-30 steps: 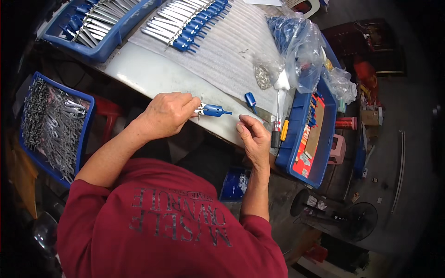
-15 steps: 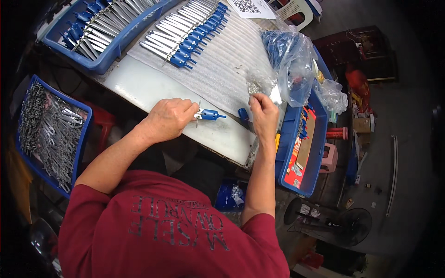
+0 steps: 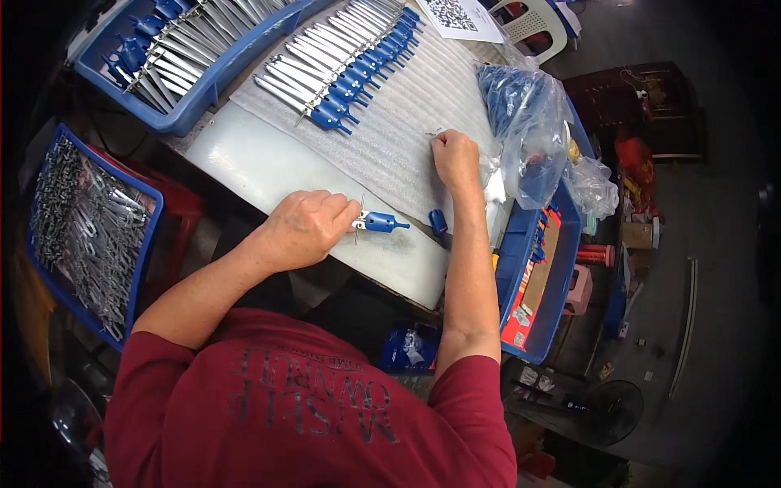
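Two hands at a white work table, fitting small blue-handled metal parts.

Head view: the left hand point(image 3: 305, 229) is closed around a small blue-handled piece point(image 3: 378, 221) at the near edge of the white table point(image 3: 244, 159), its blue plastic end and a thin metal pin sticking out past the fingers. The right hand point(image 3: 455, 159) is further in on the ribbed foam sheet point(image 3: 407, 138), fingertips pinched on a tiny metal part point(image 3: 434, 132) too small to make out. A loose blue cap point(image 3: 438, 222) lies just right of the held piece. A row of finished blue-handled pieces point(image 3: 342, 73) lies at the table's far side. The piece looks light and rigid, its metal probably slick; the blue handle seems the surest place to hold.
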Demonstrator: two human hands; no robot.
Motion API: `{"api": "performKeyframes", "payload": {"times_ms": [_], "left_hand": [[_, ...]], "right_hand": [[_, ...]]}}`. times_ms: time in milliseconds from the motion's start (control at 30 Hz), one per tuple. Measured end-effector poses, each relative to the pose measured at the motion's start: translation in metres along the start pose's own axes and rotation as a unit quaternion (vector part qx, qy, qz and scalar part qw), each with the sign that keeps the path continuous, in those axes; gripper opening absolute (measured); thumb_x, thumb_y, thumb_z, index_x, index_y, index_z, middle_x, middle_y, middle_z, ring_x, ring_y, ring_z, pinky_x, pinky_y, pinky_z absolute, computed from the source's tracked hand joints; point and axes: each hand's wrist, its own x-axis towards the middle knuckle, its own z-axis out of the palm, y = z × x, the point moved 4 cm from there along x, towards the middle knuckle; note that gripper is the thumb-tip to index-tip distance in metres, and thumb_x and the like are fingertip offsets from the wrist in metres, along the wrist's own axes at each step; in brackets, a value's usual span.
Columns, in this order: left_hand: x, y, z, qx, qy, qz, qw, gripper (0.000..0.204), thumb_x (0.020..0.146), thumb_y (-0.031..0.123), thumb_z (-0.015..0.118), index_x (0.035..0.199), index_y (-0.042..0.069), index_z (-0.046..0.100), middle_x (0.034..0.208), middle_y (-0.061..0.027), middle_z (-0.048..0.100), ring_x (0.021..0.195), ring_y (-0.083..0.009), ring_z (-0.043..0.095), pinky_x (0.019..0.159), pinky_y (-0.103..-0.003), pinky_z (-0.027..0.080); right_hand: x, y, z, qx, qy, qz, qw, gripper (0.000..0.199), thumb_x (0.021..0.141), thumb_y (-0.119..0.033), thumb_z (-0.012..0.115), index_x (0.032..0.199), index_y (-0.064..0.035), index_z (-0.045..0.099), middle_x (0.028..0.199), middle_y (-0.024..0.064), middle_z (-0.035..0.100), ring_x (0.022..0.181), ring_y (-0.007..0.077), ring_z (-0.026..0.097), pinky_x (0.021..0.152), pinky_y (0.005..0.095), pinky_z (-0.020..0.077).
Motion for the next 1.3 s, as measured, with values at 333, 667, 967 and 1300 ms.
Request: {"api": "performKeyframes", "payload": {"times_ms": [333,667,967,1300], "left_hand": [[0.003,0.0,-0.001,-0.007,-0.005,-0.001,1.0,0.016,0.072,0.01,0.06,0.083,0.003,0.051,0.064,-0.0076,0.044,0.059,-0.0232,0.05,0.051,-0.034,0.041],[0.002,0.0,-0.003,-0.004,0.001,0.002,1.0,0.018,0.072,0.01,0.06,0.085,0.003,0.051,0.065,-0.008,0.045,0.059,-0.0236,0.051,0.051,-0.034,0.041],[0.0,0.0,0.0,-0.007,0.005,0.004,1.0,0.019,0.07,0.009,0.061,0.085,0.003,0.05,0.065,-0.0083,0.046,0.06,-0.0241,0.052,0.051,-0.035,0.041],[0.0,0.0,-0.001,-0.005,0.01,0.007,1.0,0.019,0.07,0.009,0.061,0.084,0.003,0.05,0.065,-0.008,0.046,0.06,-0.0245,0.051,0.051,-0.035,0.041]], "right_hand": [[0.01,0.001,0.007,-0.076,-0.022,-0.009,0.997,0.018,0.07,-0.011,0.052,0.073,0.0031,0.063,0.072,0.023,0.06,0.069,0.0361,0.06,0.066,0.0405,0.0466],[-0.039,-0.005,0.0,0.197,-0.041,0.051,0.978,0.019,0.075,-0.014,0.054,0.079,0.0031,0.061,0.063,0.0151,0.058,0.057,0.0176,0.056,0.058,0.03,0.0437],[-0.057,-0.015,-0.006,0.099,0.0,-0.027,0.995,0.013,0.072,-0.01,0.055,0.076,0.0001,0.061,0.073,0.0189,0.06,0.07,0.0336,0.059,0.063,0.0385,0.0453],[-0.095,-0.041,-0.033,0.328,-0.095,0.044,0.939,0.013,0.08,-0.01,0.055,0.076,0.0018,0.056,0.064,-0.0041,0.048,0.06,0.0042,0.04,0.053,0.0197,0.0332]]}}
